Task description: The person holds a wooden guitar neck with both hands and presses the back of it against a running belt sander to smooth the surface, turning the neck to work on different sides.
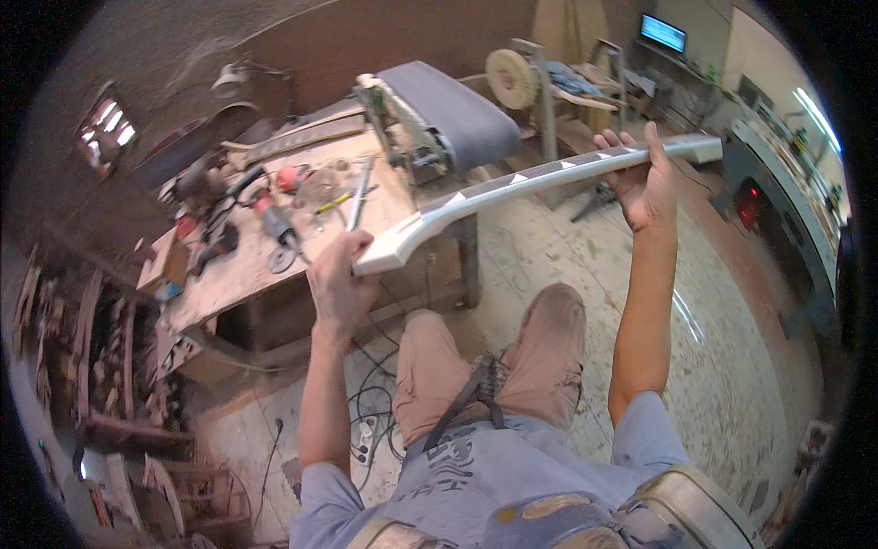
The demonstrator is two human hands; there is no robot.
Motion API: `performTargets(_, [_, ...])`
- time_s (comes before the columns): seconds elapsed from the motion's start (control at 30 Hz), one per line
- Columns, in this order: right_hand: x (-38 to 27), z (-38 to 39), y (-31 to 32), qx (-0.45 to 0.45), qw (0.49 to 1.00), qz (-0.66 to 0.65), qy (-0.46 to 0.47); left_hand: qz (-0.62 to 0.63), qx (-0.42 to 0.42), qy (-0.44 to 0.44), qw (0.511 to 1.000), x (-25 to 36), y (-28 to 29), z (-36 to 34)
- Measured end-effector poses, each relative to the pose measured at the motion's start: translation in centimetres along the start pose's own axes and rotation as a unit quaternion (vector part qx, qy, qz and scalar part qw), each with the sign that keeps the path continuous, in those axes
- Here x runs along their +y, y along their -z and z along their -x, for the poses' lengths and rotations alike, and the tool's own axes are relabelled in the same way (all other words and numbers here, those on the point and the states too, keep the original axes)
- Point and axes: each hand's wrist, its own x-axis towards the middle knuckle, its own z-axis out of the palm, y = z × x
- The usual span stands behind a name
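Note:
A pale guitar neck [549, 176] with a dark fingerboard and white triangular inlays is held up in front of me, slanting upward to the right. My left hand [343, 285] is closed around its thick, angled left end, over the near side of the workbench. Further along, my right hand [643, 183] grips the neck toward its far right end, the thumb on the near side and the fingers behind it. The fingertips behind the neck are partly hidden. Just past the neck stands a belt sander [448, 110] with a wide grey belt.
On the wooden workbench [238, 284] lie an angle grinder [272, 218], a yellow pen-like tool [335, 201] and other power tools. Cables [373, 389] and a power strip [367, 439] lie on the dusty tiled floor. Wood pieces [101, 357] fill a rack at left.

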Motion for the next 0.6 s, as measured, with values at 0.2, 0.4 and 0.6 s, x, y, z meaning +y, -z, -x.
performTargets(0.2, [4.0,-3.4,-2.2,-0.018,0.998,-0.050,-0.022,-0.074,-0.053,0.035,0.995,-1.8,4.9,-5.3])
performTargets(0.4, [4.6,-9.0,-4.7,-0.058,0.997,0.007,-0.050,-0.074,-0.077,0.077,0.991,-3.7,5.2,-8.1])
performTargets(0.6, [5.5,-13.5,-5.5,-0.024,0.996,0.034,-0.074,-0.030,-0.122,0.103,0.987,-4.3,3.0,-8.4])
